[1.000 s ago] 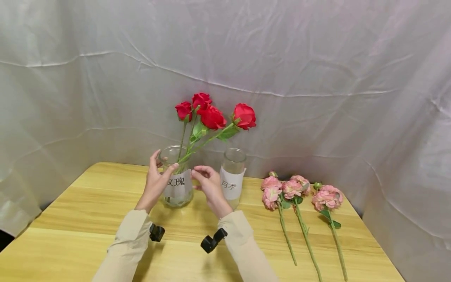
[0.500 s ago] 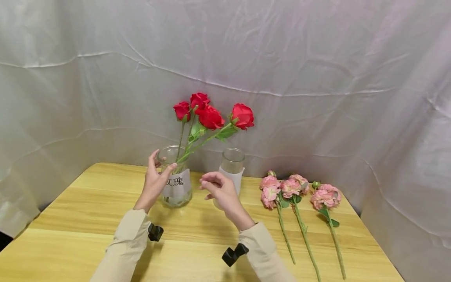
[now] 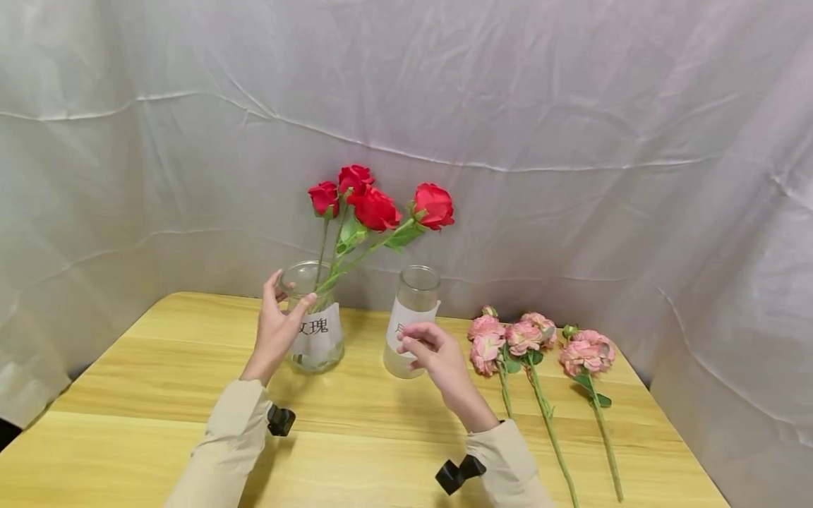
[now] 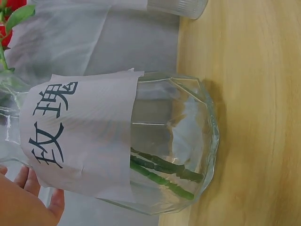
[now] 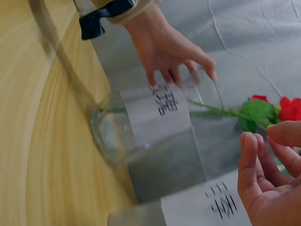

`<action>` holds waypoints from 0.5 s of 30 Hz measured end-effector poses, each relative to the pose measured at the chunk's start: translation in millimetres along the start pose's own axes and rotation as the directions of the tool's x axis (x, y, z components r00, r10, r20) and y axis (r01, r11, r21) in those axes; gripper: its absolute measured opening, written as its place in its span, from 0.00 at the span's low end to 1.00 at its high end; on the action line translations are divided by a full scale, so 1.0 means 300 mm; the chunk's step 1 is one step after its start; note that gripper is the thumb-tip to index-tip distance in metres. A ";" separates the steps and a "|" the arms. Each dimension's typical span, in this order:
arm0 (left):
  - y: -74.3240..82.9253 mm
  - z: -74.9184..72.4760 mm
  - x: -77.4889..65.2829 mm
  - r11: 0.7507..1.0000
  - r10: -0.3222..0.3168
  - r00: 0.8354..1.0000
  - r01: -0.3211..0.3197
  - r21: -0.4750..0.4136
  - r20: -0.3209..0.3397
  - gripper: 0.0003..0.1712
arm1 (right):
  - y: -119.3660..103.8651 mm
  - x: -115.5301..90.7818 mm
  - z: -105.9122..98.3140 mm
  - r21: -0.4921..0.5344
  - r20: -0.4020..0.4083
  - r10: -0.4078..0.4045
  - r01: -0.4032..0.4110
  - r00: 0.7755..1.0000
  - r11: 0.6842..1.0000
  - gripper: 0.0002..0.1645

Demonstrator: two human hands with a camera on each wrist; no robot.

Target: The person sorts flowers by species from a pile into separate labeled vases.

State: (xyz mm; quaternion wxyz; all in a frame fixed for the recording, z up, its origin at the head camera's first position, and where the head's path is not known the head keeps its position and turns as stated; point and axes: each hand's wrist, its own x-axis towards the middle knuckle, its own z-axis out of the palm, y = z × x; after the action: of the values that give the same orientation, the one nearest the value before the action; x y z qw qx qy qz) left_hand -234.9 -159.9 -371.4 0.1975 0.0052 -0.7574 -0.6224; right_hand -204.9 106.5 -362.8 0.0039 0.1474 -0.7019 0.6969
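In the head view, a wide glass vase (image 3: 325, 358) with a white paper label stands at the left, and several red roses (image 3: 376, 209) lean to the right out of it. My left hand (image 3: 274, 339) grips this vase near its neck, thumb in front and fingers round the far side. Green stem ends (image 4: 164, 174) show through the glass bottom in the left wrist view. My right hand (image 3: 441, 361) hovers with loosely bent fingers and nothing between them. It partly covers the narrower glass vase (image 3: 419, 291), which also bears a white label.
Several pink flowers (image 3: 587, 354) on long green stems lie on the right of the wooden table (image 3: 356, 437). A grey cloth (image 3: 540, 233) hangs behind the table. Each wrist wears a black camera mount (image 3: 460, 474).
My right hand has moved away from the rose vase, rightward and toward me, passing in front of the narrower vase. My left hand keeps its grip on the wide vase.
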 end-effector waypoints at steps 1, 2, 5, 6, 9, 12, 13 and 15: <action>0.000 -0.001 -0.002 1.000 0.003 1.000 -0.003 0.000 -0.009 0.47 | 0.001 -0.006 -0.017 -0.008 -0.008 0.001 -0.001 1.000 1.000 0.11; 0.001 -0.002 -0.005 1.000 0.005 1.000 -0.005 0.001 -0.017 0.47 | 0.001 -0.012 -0.034 -0.016 -0.013 0.001 -0.001 1.000 1.000 0.11; 0.004 -0.005 -0.012 1.000 0.002 0.999 -0.002 0.000 -0.037 0.47 | 0.000 -0.029 -0.081 -0.062 -0.054 -0.011 0.008 0.998 0.998 0.11; 0.004 -0.007 -0.014 1.000 0.001 0.999 -0.001 0.002 -0.041 0.47 | 0.000 -0.037 -0.095 -0.086 -0.073 -0.020 0.013 0.997 0.996 0.10; 0.002 -0.012 -0.021 1.000 -0.006 0.998 0.007 0.010 -0.061 0.47 | -0.002 -0.061 -0.132 -0.169 -0.118 -0.036 0.016 0.992 0.985 0.09; -0.001 -0.020 -0.029 1.000 -0.010 0.995 0.011 0.011 -0.097 0.47 | -0.005 -0.085 -0.165 -0.236 -0.129 -0.041 0.009 0.991 0.972 0.09; -0.002 -0.022 -0.031 1.000 -0.009 0.993 0.010 0.007 -0.114 0.47 | -0.005 -0.093 -0.177 -0.253 -0.124 -0.043 0.010 0.991 0.967 0.09; -0.005 -0.025 -0.034 1.000 -0.008 0.990 0.009 0.003 -0.143 0.47 | -0.007 -0.107 -0.206 -0.280 -0.119 -0.060 0.025 0.991 0.960 0.10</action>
State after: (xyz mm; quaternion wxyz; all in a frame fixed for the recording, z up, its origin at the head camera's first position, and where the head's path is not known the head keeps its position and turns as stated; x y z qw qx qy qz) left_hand -223.4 -164.6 -374.7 0.2487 0.0534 -0.7423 -0.6199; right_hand -186.2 173.3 -365.8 0.0840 0.1159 -0.7878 0.5990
